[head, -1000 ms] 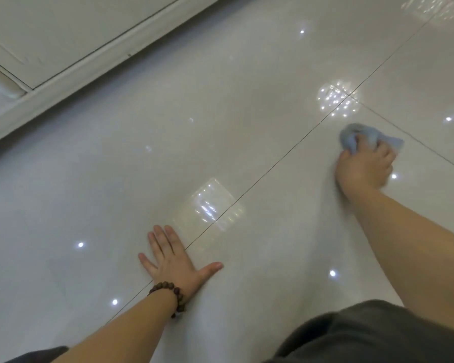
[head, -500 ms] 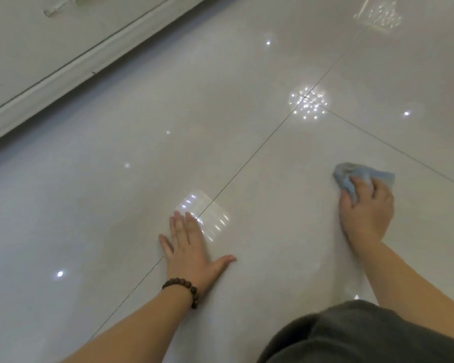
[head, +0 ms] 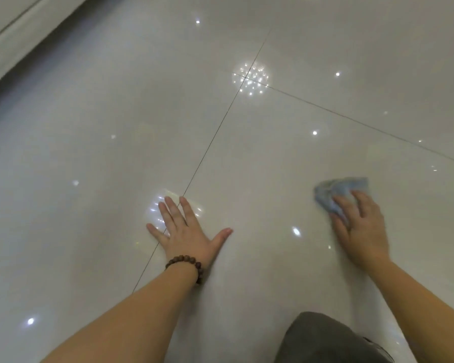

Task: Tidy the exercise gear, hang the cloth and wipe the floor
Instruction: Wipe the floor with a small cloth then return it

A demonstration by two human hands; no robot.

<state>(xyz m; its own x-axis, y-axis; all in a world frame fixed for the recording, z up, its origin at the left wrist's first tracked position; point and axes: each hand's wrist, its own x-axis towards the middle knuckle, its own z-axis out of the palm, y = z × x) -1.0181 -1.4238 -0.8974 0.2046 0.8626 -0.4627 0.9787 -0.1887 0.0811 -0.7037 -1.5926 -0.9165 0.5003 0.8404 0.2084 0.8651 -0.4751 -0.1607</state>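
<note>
A crumpled light blue cloth (head: 336, 188) lies on the glossy pale tiled floor (head: 116, 127) at the right. My right hand (head: 361, 226) presses down on its near part, fingers spread over it, and part of the cloth is hidden under the palm. My left hand (head: 188, 229) rests flat on the floor at centre, fingers apart across a dark grout line, holding nothing. A brown bead bracelet (head: 188, 263) circles the left wrist.
A white skirting board or cabinet base (head: 8, 40) runs along the upper left corner. My knee in dark grey fabric (head: 325, 339) shows at the bottom right. Ceiling lights reflect as bright spots on the tiles.
My right hand has dragged the blue cloth toward me across the tile. The left hand stays planted on the floor; the view has shifted forward and right.
</note>
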